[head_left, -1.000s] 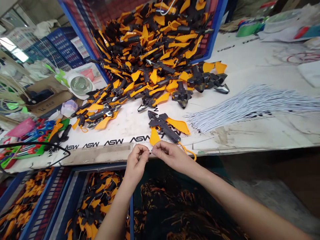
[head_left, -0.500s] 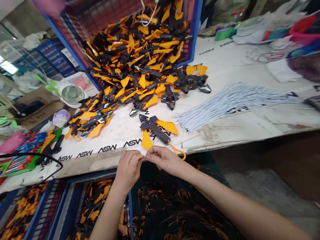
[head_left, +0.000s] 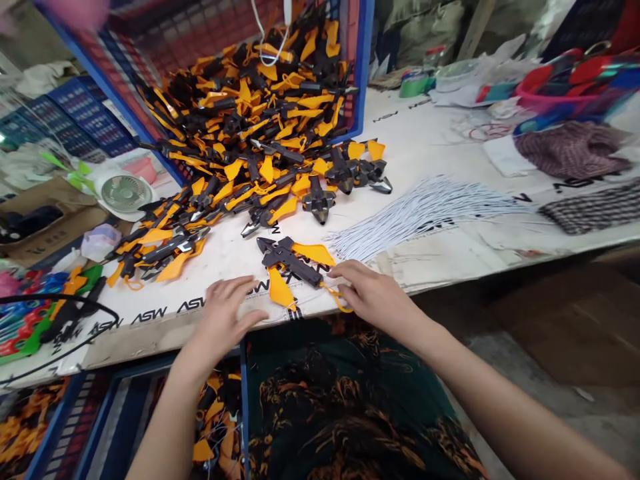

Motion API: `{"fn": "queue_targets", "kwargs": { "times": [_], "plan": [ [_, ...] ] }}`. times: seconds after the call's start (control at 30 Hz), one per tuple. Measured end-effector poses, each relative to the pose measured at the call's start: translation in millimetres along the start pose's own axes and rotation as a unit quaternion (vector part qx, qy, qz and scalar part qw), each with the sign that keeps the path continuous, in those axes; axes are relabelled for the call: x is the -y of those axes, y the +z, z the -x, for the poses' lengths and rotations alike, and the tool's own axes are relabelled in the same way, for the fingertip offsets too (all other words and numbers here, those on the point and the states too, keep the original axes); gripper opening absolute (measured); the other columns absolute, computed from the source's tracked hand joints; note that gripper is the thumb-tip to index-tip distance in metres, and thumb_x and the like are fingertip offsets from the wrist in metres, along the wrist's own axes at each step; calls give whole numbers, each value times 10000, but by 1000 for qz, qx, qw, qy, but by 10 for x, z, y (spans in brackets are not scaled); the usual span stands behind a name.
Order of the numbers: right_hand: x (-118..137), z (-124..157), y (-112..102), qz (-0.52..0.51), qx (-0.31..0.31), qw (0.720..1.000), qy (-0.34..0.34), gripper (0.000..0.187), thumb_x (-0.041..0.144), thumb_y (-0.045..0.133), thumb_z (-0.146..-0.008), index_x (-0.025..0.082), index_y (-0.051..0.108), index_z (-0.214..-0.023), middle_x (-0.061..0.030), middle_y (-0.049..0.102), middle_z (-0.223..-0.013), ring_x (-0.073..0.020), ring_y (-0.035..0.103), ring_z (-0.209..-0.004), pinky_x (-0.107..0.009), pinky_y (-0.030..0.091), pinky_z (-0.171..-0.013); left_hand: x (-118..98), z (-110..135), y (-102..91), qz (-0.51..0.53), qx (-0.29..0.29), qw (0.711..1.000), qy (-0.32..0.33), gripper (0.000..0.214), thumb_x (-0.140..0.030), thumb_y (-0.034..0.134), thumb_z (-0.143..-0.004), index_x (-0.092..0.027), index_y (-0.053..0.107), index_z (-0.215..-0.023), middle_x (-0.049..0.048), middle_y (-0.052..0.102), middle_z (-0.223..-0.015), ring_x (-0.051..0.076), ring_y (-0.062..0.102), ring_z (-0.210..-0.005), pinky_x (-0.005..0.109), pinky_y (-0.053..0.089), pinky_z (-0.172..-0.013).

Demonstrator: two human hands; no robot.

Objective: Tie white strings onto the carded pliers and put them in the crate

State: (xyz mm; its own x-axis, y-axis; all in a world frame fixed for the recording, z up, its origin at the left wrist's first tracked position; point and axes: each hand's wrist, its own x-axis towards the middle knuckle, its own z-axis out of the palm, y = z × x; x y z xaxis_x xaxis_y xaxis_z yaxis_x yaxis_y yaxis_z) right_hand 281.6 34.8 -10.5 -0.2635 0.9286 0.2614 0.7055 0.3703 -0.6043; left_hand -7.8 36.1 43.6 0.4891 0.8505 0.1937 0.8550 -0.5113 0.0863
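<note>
The toy point(head_left: 295, 264), black with orange wings, lies near the front edge of the surface point(head_left: 235, 257), between the two hands, its pointed end away from the person and an orange loop point(head_left: 340, 303) at its other end. The left hand point(head_left: 225, 310) is released, palm down, fingers reaching forward and thumb spread, just beside the nearer orange wing and apart from it. The right hand point(head_left: 367, 293) has its fingers bent beside the loop; whether it grasps the loop or anything else, I cannot tell. Behind the toy, a pile point(head_left: 245, 127) of similar black and orange pieces spills from a tilted blue-rimmed basket point(head_left: 365, 87). A bundle of pale wires point(head_left: 425, 213) fans out to the right of the toy. A small fan point(head_left: 126, 192) stands left of the pile, and a purple cloth point(head_left: 570, 148) lies at far right.
</note>
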Motion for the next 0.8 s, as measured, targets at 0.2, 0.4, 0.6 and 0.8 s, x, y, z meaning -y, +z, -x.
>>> {"fn": "queue_targets", "kwargs": {
  "times": [0.2,0.4,0.6,0.8],
  "plan": [
    [-22,-25,132,126,42,991,-29,182,216,456,-983,184,635,-984,-75,641,-1041,-189,680,-788,-279,475,-610,-718,-524,469,79,71,991,83,551,-530,426,-974,-230,430,-1436,87,432,-1540,265,295,-1475,565,101,-1219],
    [-257,112,-201,133,-63,988,-50,214,203,393,-999,189,606,-977,-87,637,-956,-222,647,-828,-331,500,-709,-509,-435,484,122,90,987,56,389,-457,421,-996,-259,542,-1308,52,498,-1495,226,297,-1479,551,87,-1229],
    [-134,89,-209,48,-142,984,-96,169,167,440,-978,186,607,-998,-105,648,-975,-249,619,-901,-392,525,-796,-377,-374,373,166,77,982,49,365,-397,421,-1004,-279,531,-1331,55,524,-1473,232,351,-1453,553,62,-1225],
    [467,60,357,-120,-114,968,-187,145,130,487,-967,187,616,-1000,-99,657,-1008,-218,605,-986,-379,543,-873,-395,-552,321,347,43,933,-88,333,-426,518,-923,-206,689,-1106,82,737,-1121,243,650,-1100,434,439,-1038]
  ]
}}
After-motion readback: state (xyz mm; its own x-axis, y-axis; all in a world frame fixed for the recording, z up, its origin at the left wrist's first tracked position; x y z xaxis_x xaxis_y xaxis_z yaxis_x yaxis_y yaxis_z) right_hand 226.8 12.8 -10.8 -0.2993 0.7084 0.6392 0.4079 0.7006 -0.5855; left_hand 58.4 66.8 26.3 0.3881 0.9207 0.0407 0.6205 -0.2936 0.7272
